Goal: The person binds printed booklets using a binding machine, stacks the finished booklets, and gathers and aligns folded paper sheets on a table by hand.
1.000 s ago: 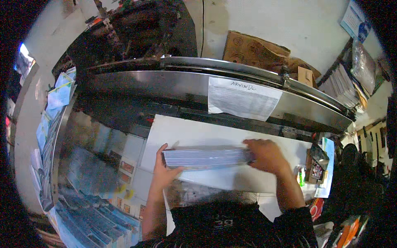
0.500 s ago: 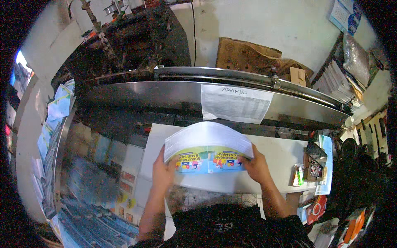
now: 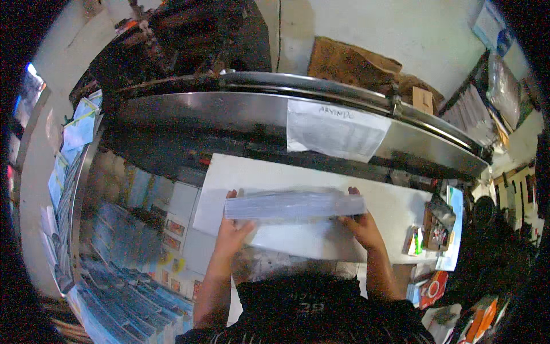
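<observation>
A thick stack of white paper sheets [image 3: 295, 205] is held edge-up over a white work table [image 3: 269, 172]. My left hand [image 3: 232, 229] grips its left end, thumb on the near side and fingertips beyond it. At the right end my right hand [image 3: 361, 223] does the same. The stack lies nearly straight from hand to hand, its edges facing up and slightly blurred. The coloured covers on its face are hidden from this angle.
Beyond the table runs a long metal bar [image 3: 252, 106] with a sheet of paper [image 3: 338, 131] hanging on it. A small box of bits [image 3: 436, 225] and a white-and-green pack [image 3: 415, 241] stand at the table's right end. Blue booklet stacks [image 3: 126, 309] fill the lower left.
The stack was bowed upward with its printed covers showing; now it is straightened and turned edge-up. Both hands keep their hold at its ends. The view has shifted slightly.
</observation>
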The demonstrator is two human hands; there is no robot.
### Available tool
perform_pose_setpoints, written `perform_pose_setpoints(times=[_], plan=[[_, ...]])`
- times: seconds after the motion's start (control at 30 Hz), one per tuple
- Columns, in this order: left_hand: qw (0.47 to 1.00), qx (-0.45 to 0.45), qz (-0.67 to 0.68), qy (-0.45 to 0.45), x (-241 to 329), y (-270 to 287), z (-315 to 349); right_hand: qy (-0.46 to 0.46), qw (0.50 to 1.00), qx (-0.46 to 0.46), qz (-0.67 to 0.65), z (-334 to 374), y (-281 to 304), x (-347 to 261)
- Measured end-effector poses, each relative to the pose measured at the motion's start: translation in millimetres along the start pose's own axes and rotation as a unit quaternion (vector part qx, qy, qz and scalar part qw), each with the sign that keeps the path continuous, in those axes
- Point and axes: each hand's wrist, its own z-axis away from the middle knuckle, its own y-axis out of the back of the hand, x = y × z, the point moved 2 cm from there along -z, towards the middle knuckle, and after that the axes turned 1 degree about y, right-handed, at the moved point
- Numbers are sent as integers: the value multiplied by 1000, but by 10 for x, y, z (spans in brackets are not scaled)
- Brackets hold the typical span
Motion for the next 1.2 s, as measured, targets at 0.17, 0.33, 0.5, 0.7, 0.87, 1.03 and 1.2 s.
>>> perform_pose_setpoints(times=[0.17,0.33,0.5,0.7,0.87,1.03,1.2], plan=[[996,-10,-88,3,-45,66,-1,218,909,-3,355,-120,-383,-1236],[998,17,-51,-17,-139,53,-70,242,750,-129,602,-424,-1151,-1242],[999,31,-20,20,-149,28,-121,208,725,-209,622,-555,-1113,-1049],[976,151,145,-60,395,-32,85,174,908,-146,352,-398,-836,-1249],[995,-77,60,5,1026,-316,168,63,988,-108,-94,-328,-878,-709],[971,-69,-193,-125,1063,-391,95,178,978,-101,50,-486,-584,623],[995,-94,-19,-12,1156,-379,260,25,992,-118,-38,-172,-810,-469]])
